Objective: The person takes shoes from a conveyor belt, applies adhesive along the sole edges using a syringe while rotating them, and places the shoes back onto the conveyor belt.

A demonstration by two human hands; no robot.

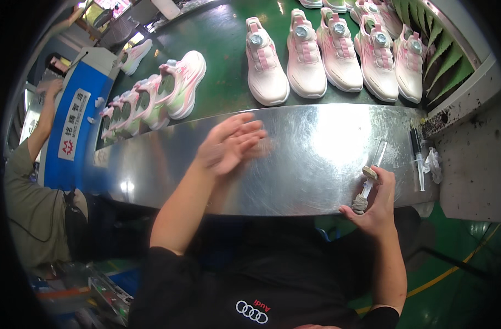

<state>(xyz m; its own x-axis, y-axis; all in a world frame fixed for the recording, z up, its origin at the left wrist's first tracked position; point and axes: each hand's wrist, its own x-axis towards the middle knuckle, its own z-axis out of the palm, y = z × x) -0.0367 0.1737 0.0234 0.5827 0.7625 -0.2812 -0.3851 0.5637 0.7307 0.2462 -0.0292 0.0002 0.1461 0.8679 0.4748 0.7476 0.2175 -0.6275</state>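
My left hand is raised over the metal table, palm up and fingers apart, slightly blurred, holding nothing. At the right, my right hand is closed round a clear syringe with greyish wrapping on its plunger end and flange. Its barrel points away from me over the tabletop. Beyond my hands stand several white and pink sneakers with dial closures; the closest to my left hand is a sneaker with its toe toward me. To the left, a pink, white and green sneaker leads a slanting row.
A second syringe, dark in its barrel, lies near the table's right end beside crumpled white tissue. Green flaps line the right side wall. A blue machine housing stands left, where another person's arm reaches in.
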